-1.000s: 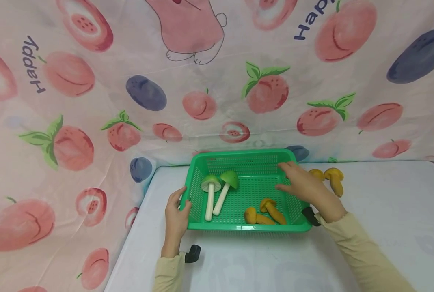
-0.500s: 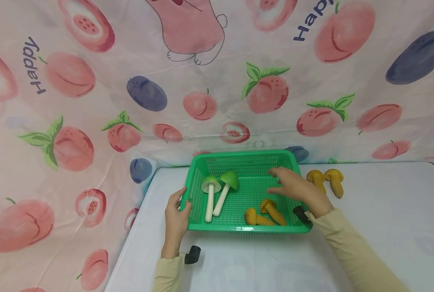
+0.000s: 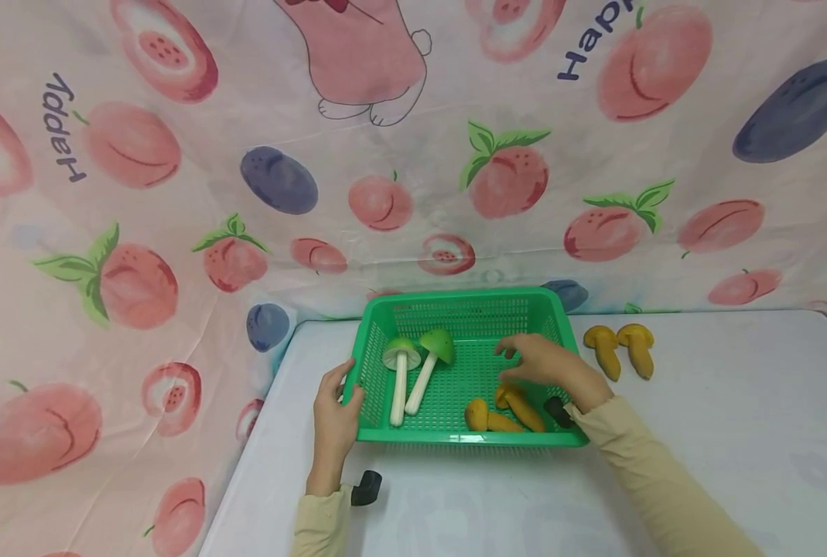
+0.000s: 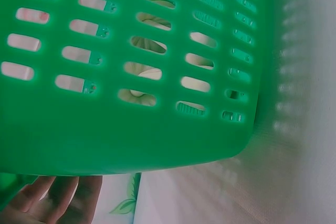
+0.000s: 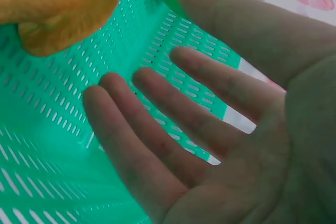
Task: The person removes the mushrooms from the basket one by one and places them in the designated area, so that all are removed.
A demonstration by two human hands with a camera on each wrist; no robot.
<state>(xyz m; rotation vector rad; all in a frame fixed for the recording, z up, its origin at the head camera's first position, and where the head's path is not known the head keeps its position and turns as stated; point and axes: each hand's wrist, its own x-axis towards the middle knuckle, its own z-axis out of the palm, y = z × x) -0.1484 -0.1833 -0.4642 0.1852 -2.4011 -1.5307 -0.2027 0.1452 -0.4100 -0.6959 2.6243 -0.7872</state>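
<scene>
Green basket point(image 3: 420, 438) on table point(image 3: 483, 503) is gripped at one side by left hand point(image 3: 336, 410); yellow mushrooms point(image 3: 525, 410) inside may be knocked if right hand point(image 3: 545, 362), empty, fingers apart nearby, is lowered carelessly.

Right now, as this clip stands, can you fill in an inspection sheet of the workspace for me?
Surface: white-covered table.
Job's things: green basket holding two green-capped mushrooms and two yellow mushrooms; two more yellow ones lie on the table, right of it.
Clutter: nothing seen.
Hands: left hand holds the basket's left rim; right hand is over the basket's inside, fingers relaxed, holding nothing.
Cables: nothing seen.
Surroundings: fruit-print cloth behind the table.
</scene>
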